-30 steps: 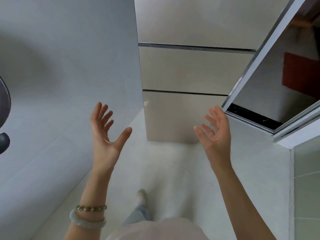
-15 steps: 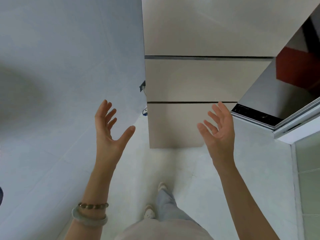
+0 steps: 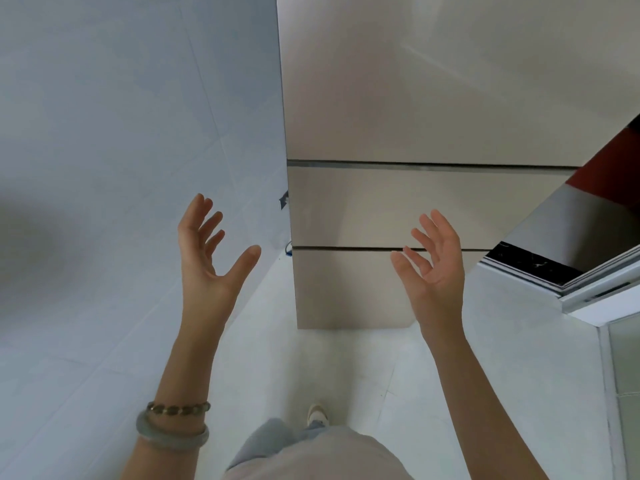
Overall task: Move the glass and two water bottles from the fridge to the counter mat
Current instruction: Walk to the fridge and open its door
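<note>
Brushed steel fills the space just beyond both hands: the fridge [image 3: 415, 133], its tall upper door and the two drawer fronts below it all closed, their seams running as dark horizontal lines. The glass and the two water bottles are presumably behind that upper door, since none of them shows anywhere in this view, and the counter mat is out of sight too.

The left hand [image 3: 207, 261] is raised in front of the pale tiled wall [image 3: 104, 133], to the left of the fridge's edge, palm turned inward, fingers loosely spread and the thumb splayed; it grips nothing. The right hand [image 3: 434, 268] is lifted to about the same height in front of the lower drawer seam, palm facing the other hand, fingers relaxed and apart, likewise empty. Neither touches the steel. Held up and open like this, they look ready to reach for a door edge, which is my reading rather than something shown; no handle is visible, so the pull is likely along a seam or side lip.

On the left wrist sit a beaded bracelet [image 3: 178, 408] and a pale jade-coloured bangle [image 3: 171, 434]. To the right of the right hand a glossy sliding door frame [image 3: 588, 285] angles in. Below the arms lies the white tile floor [image 3: 346, 368], with one shoe [image 3: 317, 412] stepping toward the fridge.
</note>
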Motion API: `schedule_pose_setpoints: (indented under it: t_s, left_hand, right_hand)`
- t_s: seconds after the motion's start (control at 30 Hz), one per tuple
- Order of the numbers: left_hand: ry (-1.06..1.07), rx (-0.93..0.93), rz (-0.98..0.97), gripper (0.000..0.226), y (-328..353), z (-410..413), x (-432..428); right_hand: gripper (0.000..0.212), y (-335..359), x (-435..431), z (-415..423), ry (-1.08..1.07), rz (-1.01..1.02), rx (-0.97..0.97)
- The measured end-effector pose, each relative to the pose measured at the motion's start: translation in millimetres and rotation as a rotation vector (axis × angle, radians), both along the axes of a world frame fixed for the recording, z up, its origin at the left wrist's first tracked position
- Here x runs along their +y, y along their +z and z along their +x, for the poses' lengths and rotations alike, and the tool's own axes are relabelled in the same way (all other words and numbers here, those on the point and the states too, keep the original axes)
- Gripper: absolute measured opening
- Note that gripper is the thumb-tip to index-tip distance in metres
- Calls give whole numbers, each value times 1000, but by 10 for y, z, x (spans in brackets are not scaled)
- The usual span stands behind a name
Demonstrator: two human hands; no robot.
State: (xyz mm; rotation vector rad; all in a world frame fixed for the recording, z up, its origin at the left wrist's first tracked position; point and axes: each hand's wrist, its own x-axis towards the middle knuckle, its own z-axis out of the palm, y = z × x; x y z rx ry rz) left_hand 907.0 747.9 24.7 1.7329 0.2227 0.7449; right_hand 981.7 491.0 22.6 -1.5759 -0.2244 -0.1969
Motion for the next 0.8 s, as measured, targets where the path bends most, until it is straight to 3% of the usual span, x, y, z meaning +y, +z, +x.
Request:
schedule_pose_setpoints:
  t_s: [0.33, 0.8]
  left_hand:
    - [-58, -17, -2, 79, 16, 583, 379]
    - [-366, -85, 27, 81, 166, 1418, 1239]
  right_hand:
    - [66, 0, 254, 419, -99, -8, 12]
    - [69, 76, 1022, 515, -370, -14, -60]
